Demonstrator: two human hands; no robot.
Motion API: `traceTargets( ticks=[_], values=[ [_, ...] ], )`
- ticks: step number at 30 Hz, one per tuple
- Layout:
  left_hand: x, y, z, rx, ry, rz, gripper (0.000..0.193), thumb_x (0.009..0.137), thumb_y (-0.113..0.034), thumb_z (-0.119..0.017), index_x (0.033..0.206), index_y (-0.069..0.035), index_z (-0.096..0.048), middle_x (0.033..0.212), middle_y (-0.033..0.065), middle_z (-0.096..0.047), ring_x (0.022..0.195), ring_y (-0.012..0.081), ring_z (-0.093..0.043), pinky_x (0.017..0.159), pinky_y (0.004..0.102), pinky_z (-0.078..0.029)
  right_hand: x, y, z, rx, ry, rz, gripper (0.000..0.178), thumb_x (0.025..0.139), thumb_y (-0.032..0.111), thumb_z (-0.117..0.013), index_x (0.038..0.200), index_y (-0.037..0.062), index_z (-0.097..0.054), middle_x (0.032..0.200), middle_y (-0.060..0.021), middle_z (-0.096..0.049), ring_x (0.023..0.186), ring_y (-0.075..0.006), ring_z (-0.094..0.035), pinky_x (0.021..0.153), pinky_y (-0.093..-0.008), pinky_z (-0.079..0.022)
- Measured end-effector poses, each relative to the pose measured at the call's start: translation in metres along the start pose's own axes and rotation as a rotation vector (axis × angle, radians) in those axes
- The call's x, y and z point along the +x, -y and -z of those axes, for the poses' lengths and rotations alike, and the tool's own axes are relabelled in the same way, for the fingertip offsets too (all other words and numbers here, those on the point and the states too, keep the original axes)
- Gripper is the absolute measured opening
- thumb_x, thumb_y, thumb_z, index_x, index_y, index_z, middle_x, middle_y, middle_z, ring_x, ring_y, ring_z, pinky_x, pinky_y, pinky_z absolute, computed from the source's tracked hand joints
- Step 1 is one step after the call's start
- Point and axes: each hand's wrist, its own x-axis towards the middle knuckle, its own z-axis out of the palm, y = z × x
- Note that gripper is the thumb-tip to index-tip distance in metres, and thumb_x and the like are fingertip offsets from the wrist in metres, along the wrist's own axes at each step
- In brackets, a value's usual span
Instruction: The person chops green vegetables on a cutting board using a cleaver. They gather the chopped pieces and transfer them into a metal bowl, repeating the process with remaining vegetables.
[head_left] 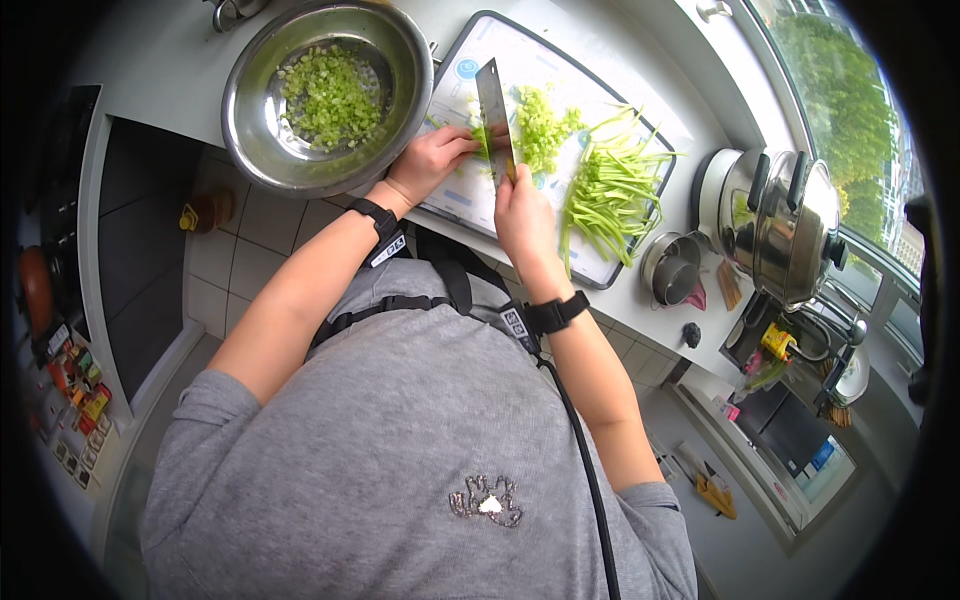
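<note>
A broad cleaver [493, 105] stands over the white cutting board [520, 42], its handle in my closed right hand [525, 215]. Just left of the blade, the curled fingers of my left hand [437, 160] press on a few green stalks [482, 142], partly hidden by the fingers. Chopped green pieces [540, 130] lie in a heap to the right of the blade. Farther right on the board rests a pile of long, thin uncut green stalks [610, 195]. At the left, a large steel bowl [245, 130] holds more chopped green pieces [330, 98].
The board lies on a white counter [160, 60] beside a window [830, 100]. Right of it stand small metal pans [672, 270] and a steel lidded pot [795, 230]. A sink area with a yellow item [777, 341] is farther right. The bowl sits at the counter's edge.
</note>
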Motion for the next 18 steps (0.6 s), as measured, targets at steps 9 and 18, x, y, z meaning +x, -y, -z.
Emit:
traceTargets(
  ticks=[9, 18],
  values=[
    [-0.001, -0.002, -0.001, -0.033, -0.024, 0.011, 0.016, 0.081, -0.005, -0.073, 0.096, -0.009, -0.071, 0.104, 0.0047, -0.072, 0.087, 0.0261, -0.071, 0.073, 0.0347, -0.058, 0.004, 0.011, -0.018, -0.086, 0.029, 0.024, 0.015, 0.098, 0.018, -0.052, 0.100, 0.0031, -0.051, 0.078, -0.0256, -0.067, 0.073, -0.0462, -0.067, 0.066, -0.0579, -0.052],
    [0.001, 0.000, -0.002, -0.005, -0.024, 0.002, 0.015, 0.081, -0.005, -0.073, 0.096, -0.008, -0.070, 0.105, 0.0055, -0.072, 0.087, 0.0264, -0.071, 0.073, 0.0341, -0.058, -0.004, -0.002, -0.001, -0.022, 0.050, -0.044, 0.021, 0.102, 0.024, -0.049, 0.109, 0.0042, -0.052, 0.079, -0.0309, -0.066, 0.077, -0.0509, -0.064, 0.067, -0.0598, -0.050]
  ],
)
